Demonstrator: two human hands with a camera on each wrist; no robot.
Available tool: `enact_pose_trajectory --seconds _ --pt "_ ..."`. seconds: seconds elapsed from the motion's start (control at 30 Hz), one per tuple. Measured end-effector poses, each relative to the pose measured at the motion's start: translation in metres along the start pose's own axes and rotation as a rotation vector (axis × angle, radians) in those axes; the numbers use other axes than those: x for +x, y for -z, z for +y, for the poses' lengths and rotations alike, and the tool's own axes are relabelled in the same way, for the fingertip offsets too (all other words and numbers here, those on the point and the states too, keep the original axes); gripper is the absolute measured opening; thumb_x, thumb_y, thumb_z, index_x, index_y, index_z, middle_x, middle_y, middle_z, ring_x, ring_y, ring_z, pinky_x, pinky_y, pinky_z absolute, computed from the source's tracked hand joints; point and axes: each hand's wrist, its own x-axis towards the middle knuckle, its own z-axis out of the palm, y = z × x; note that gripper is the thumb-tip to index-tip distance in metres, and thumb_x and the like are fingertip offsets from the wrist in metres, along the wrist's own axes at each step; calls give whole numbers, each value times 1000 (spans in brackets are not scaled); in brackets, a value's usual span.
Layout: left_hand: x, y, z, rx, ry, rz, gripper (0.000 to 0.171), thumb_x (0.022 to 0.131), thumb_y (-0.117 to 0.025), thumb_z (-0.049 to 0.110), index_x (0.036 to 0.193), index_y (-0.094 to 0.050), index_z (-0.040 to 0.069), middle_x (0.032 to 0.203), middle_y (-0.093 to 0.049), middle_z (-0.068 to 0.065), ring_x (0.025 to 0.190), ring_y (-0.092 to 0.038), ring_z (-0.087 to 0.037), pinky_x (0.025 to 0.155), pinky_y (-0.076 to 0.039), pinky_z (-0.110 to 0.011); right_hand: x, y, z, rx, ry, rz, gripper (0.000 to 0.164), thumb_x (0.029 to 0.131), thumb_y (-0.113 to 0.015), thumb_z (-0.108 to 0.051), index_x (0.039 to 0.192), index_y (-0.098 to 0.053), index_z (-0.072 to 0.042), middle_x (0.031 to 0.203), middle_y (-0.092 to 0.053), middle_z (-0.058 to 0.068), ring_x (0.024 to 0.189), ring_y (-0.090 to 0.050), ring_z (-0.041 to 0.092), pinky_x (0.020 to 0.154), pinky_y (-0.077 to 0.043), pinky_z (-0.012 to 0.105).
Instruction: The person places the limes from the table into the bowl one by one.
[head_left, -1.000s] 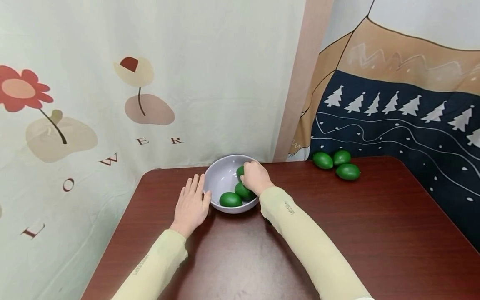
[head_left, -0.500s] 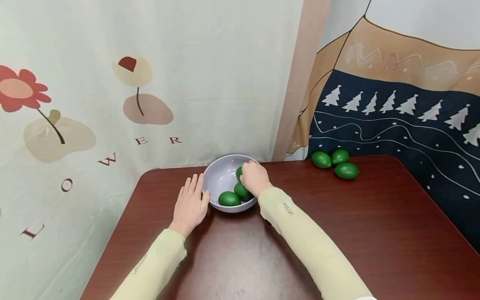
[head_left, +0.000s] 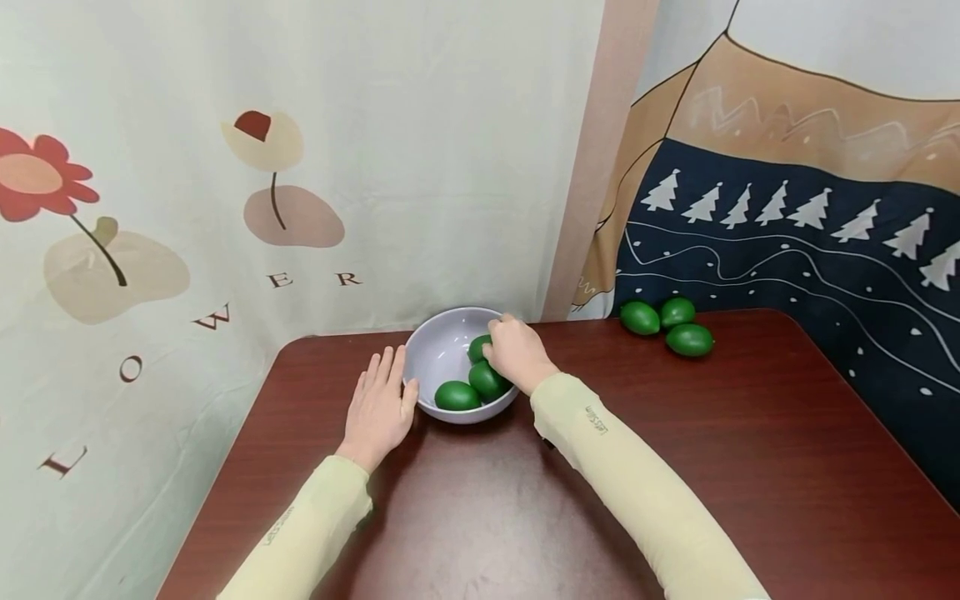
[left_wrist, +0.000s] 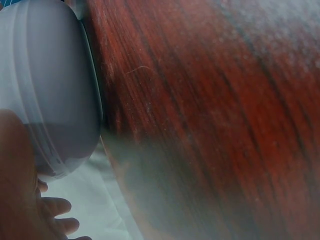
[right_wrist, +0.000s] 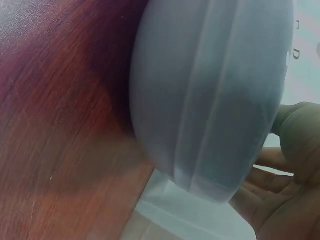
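A pale lavender bowl (head_left: 438,354) stands near the table's back edge. Inside are a lime (head_left: 457,396) at the front, a second lime (head_left: 487,381) beside it and a third lime (head_left: 478,348) behind, partly covered by my right hand (head_left: 519,352). That hand is over the bowl's right rim with bent fingers; in the right wrist view, thumb and fingers (right_wrist: 270,179) stand apart, their tips hidden behind the bowl wall. My left hand (head_left: 378,408) lies with straight fingers along the bowl's left side. The left wrist view shows the bowl's outer wall (left_wrist: 60,85) beside that hand.
Three more limes, one of them a front lime (head_left: 690,340), lie together at the back right of the dark red wooden table (head_left: 480,517). A printed curtain (head_left: 450,167) hangs right behind the table, and a dark tree-patterned cloth (head_left: 780,250) hangs at the right.
My right hand has shifted slightly right, showing more of the back lime in the bowl. My left hand stays at the bowl's side. The whole view has drifted a little.
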Motion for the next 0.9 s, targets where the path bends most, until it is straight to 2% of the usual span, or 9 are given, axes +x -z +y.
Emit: enact_pose_trajectory --seconds 0.2,0.43,0.6,0.9 --pt "0 1 1 -1 -1 -4 62 112 -38 33 164 -23 4 167 -27 -24 157 -17 -42 124 -21 -61 -6 6 6 30 31 46 19 98 -68 -18 101 -70 0 101 -65 16 91 -68 31 80 -60 43" --pt "0 0 1 -3 2 -10 62 112 -38 33 165 -22 4 168 -25 -23 157 -15 -42 124 -20 -61 -16 15 15 61 60 125 33 99 -69 -21 122 -72 2 117 -68 17 107 -68 32 89 -60 44" --pt "0 0 1 -2 1 -11 63 112 -39 33 165 -21 4 168 -25 -24 157 -15 -43 124 -21 -61 -22 18 25 90 74 181 31 97 -70 -20 118 -72 2 115 -69 16 106 -68 32 88 -60 44" --pt "0 0 1 4 -5 0 63 112 -39 33 164 -22 3 167 -26 -24 157 -17 -43 124 -21 -61 -32 27 48 112 32 198 32 98 -71 -20 121 -72 2 118 -68 18 107 -66 33 89 -60 46"
